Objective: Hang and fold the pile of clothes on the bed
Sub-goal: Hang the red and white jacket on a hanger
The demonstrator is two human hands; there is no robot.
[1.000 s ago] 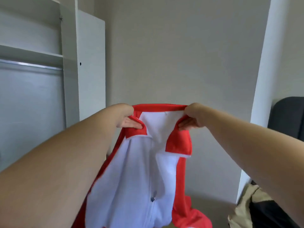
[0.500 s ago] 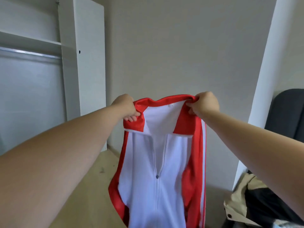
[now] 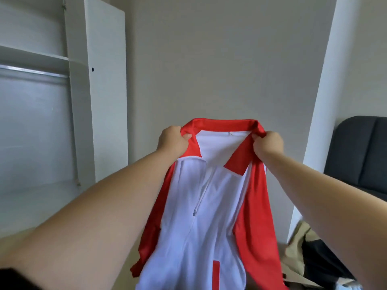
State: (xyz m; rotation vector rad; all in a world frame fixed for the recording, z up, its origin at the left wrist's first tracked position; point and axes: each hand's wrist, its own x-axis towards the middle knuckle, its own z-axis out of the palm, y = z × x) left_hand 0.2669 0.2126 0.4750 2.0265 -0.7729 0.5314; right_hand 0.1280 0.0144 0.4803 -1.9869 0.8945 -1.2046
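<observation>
A red and white zip-up jacket [image 3: 201, 222] hangs in the air in front of me, front side facing me, zipper partly open below the collar. My left hand [image 3: 172, 141] grips the left end of its red collar. My right hand [image 3: 268, 144] grips the right end of the collar. Both arms are stretched forward and the collar is pulled wide between the hands. The jacket's red sleeves hang down at both sides, and its hem runs out of view at the bottom.
An open white wardrobe [image 3: 98, 84] stands at the left with a metal hanging rail [image 3: 33, 72] under a shelf. A dark chair [image 3: 360, 155] is at the right, with a pile of beige and dark clothes [image 3: 310, 254] below it. A plain wall lies ahead.
The jacket has been shaken out and now hangs straighter, and its collar is spread wider between my hands. The view has shifted a little.
</observation>
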